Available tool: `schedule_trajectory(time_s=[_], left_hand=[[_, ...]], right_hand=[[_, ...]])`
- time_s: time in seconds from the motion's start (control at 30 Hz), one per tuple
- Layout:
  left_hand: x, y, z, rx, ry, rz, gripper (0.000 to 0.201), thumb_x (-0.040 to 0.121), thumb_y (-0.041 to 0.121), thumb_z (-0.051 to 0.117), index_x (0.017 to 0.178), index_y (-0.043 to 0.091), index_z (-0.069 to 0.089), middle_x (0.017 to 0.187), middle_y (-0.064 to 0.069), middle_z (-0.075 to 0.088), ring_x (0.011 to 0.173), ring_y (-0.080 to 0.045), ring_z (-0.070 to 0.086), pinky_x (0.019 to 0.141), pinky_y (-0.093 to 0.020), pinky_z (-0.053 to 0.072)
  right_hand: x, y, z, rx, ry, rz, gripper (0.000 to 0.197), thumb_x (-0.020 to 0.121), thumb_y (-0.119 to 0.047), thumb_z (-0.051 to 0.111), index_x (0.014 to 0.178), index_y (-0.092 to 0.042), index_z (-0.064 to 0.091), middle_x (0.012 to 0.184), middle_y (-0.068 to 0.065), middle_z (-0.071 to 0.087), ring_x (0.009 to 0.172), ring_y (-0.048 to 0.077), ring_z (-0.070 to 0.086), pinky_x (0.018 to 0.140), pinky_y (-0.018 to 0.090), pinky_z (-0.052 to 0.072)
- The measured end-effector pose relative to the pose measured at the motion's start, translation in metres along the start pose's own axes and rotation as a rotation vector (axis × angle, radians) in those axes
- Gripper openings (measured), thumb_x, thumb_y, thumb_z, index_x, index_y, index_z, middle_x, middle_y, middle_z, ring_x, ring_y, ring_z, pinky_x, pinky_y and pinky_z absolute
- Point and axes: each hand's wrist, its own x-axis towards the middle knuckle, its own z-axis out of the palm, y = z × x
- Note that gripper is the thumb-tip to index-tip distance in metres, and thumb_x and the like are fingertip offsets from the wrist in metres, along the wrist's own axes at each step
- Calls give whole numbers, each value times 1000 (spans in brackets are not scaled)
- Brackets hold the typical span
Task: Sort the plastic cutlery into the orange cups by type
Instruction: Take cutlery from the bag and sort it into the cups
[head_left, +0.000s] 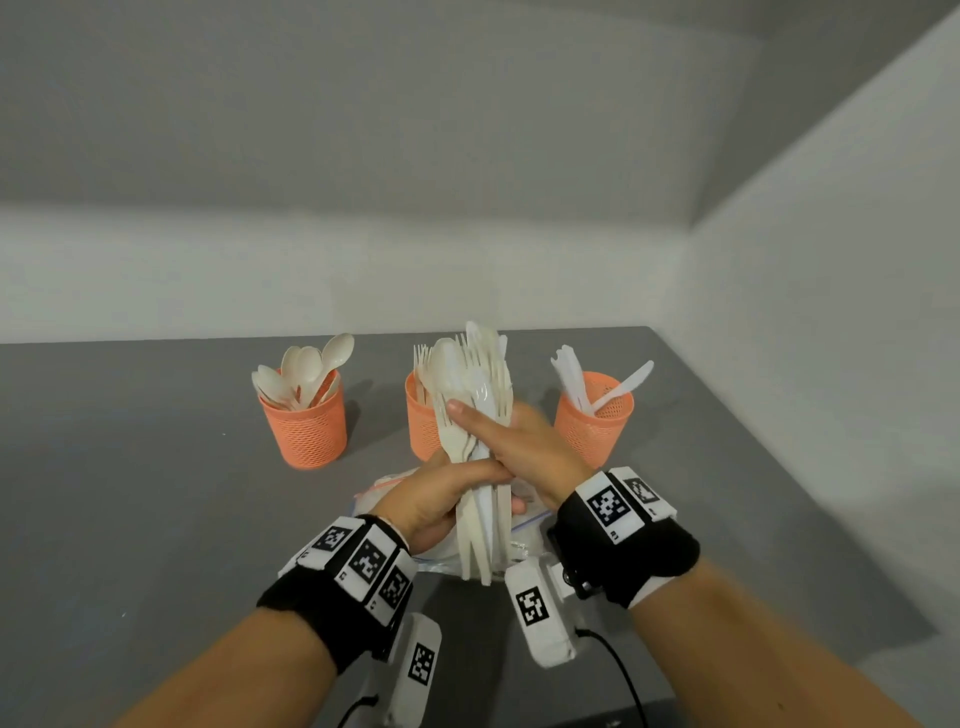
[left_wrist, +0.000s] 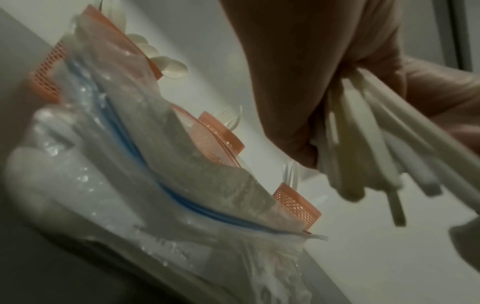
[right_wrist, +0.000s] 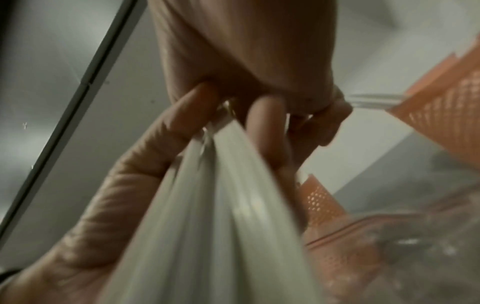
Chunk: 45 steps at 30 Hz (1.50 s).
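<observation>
Left hand (head_left: 441, 499) wrapped tight around upright bundle of white plastic cutlery (head_left: 475, 415); right hand (head_left: 524, 447) clasping the same bundle, thumb extended.

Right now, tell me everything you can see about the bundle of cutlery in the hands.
The bundle of cutlery is a mixed bunch of cream-white plastic pieces: fork tines, a spoon bowl and flat handles show. It stands roughly upright above the clear zip bag, in front of the middle orange cup. The left hand grips the handles near the middle; the right hand lies against the upper part, thumb across the front.
</observation>
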Motion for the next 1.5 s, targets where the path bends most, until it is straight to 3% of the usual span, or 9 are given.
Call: schedule_trajectory(time_s=[0.13, 0.3, 0.47, 0.63, 0.8, 0.93, 1.1, 1.3, 1.5], left_hand=[[2, 1, -5, -104, 85, -8, 34, 71, 2, 61, 105, -2, 62, 69, -11, 69, 59, -18, 68, 58, -26, 56], [13, 8, -10, -233, 168, -3, 43, 85, 11, 61, 127, 4, 56, 119, -18, 64, 105, -31, 63, 93, -45, 48], [20, 10, -15, -407, 229, 1, 47, 92, 34, 51, 134, 12, 50, 113, -7, 64, 104, -21, 64, 86, -33, 56], [22, 6, -11, -451, 256, 30, 52, 91, 31, 51, 136, 5, 45, 107, -8, 62, 99, -21, 63, 86, -32, 56], [22, -3, -13, -458, 239, 42, 50, 89, 20, 55, 137, 10, 45, 125, -9, 57, 115, -23, 58, 100, -37, 47], [20, -4, -12, -448, 215, 48, 40, 94, 14, 47, 134, 8, 49, 122, -11, 61, 104, -21, 64, 88, -33, 55], [20, 2, -8, -442, 204, 63, 41, 94, 10, 46, 135, 3, 46, 119, -16, 61, 100, -23, 65, 86, -34, 55], [25, 3, -7, -364, 253, 88, 41, 90, -2, 51, 130, 2, 51, 125, -22, 59, 107, -32, 64, 80, -37, 59], [32, 8, -8, -390, 338, 33, 49, 86, -3, 52, 134, 8, 49, 100, -3, 59, 65, -11, 60, 57, -23, 51]], right_hand=[[3, -2, -2, -259, -117, 26, 65, 70, -79, 43, 100, -27, 68, 95, 1, 74, 94, 20, 68, 91, 39, 53], [-6, 3, -2, -186, 273, -239, 20, 90, -34, 56, 103, -18, 56, 93, -1, 57, 74, 11, 59, 65, 18, 51], [-13, 14, 10, -418, 208, -310, 14, 88, -16, 60, 99, -7, 60, 80, -8, 46, 63, 2, 44, 63, 7, 39], [-14, 19, 15, -528, 182, -261, 26, 96, -30, 44, 105, -8, 55, 92, -3, 41, 67, -2, 38, 72, 27, 37], [-10, 15, 11, -554, 118, -158, 29, 100, -24, 33, 108, -2, 49, 96, 2, 41, 81, 13, 42, 71, 23, 31], [-9, 18, 7, -455, 125, -124, 22, 101, -20, 31, 80, -20, 38, 71, -7, 41, 61, 6, 42, 51, 13, 33], [-5, 21, 3, -274, 170, -100, 30, 101, -25, 30, 104, 0, 47, 85, 7, 56, 78, 21, 55, 74, 36, 47], [-7, 24, -6, -234, 81, -180, 25, 98, -33, 38, 110, -15, 50, 81, -16, 53, 76, -1, 55, 65, 7, 43], [7, 17, -45, -194, 153, -153, 16, 99, -28, 36, 90, -21, 48, 69, -7, 45, 61, 8, 43, 61, 19, 37]])
